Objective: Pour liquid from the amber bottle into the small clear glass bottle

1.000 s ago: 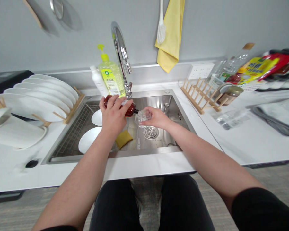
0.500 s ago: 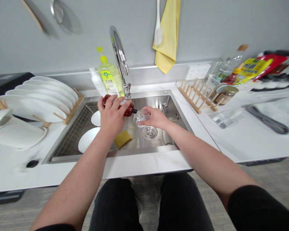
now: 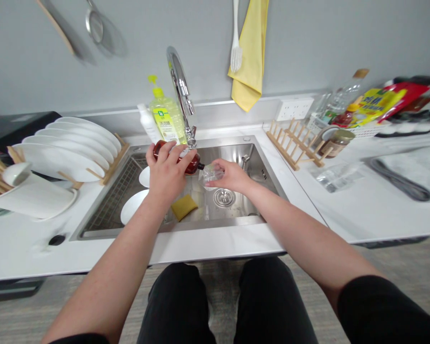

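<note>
My left hand (image 3: 167,167) is closed around a dark red-brown bottle (image 3: 193,165), tipped on its side with its black neck pointing right. Facing that neck, a small clear plastic cup or container (image 3: 208,176) is gripped by the fingers of my right hand (image 3: 231,176). Both are held over the steel sink (image 3: 209,224). Whether liquid passes between them is too small to tell. Below my hands lies a yellow sponge (image 3: 184,207) in the basin. Two white bowls (image 3: 133,205) sit at the basin's left, partly hidden by my left arm.
A chrome faucet (image 3: 179,81) rises behind the sink beside a yellow-green dish soap bottle (image 3: 168,114). White plates (image 3: 68,155) stand in a rack at left, near a utensil holder (image 3: 39,196). To the right are a wooden rack (image 3: 295,143) and a glass jar (image 3: 338,143).
The view has shifted slightly left. Both hands keep the bottle and the clear container in nearly the same place and tilt.
</note>
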{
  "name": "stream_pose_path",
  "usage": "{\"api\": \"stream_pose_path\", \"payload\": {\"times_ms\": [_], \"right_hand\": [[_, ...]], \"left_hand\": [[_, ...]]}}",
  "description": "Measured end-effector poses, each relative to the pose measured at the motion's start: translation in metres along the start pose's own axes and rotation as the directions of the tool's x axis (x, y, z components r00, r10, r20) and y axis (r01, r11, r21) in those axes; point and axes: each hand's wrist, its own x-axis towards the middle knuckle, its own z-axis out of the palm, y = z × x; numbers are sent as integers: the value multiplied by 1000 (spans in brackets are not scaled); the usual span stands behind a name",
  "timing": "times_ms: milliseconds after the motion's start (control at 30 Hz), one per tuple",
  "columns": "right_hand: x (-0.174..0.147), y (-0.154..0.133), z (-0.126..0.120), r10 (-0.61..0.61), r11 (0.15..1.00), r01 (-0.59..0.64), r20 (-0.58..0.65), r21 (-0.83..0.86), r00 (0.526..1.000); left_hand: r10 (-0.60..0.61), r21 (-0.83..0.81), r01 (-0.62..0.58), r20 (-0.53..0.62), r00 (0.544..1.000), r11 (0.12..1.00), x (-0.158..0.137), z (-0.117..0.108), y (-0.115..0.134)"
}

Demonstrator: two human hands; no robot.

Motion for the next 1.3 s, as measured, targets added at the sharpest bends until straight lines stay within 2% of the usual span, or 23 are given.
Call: {"api": "stream_pose_path", "payload": {"times_ms": [167, 367, 567, 800, 1133, 1300], "right_hand": [[-1, 0, 1, -8, 1000, 9, -23, 9, 1000], [-2, -4, 0, -4, 1000, 4, -42, 7, 999], [-2, -7, -1, -14, 1000, 15, -62, 17, 998], [-3, -10, -3, -47, 998, 50, -75, 31, 996], [-4, -16, -3, -44, 997, 50, -98, 59, 994], [-5, -17, -1, -70, 995, 77, -115, 57, 991]], "left_hand": [[24, 50, -24, 6, 1000, 998, 3, -8, 2], [12, 4, -12, 55, 998, 1000, 11, -19, 4], [52, 64, -55, 40, 998, 996, 16, -23, 5], [28, 2, -28, 82, 996, 1000, 25, -33, 7], [181, 107, -188, 70, 981, 976, 35, -44, 7], [192, 36, -196, 96, 977, 980, 39, -55, 11]]}}
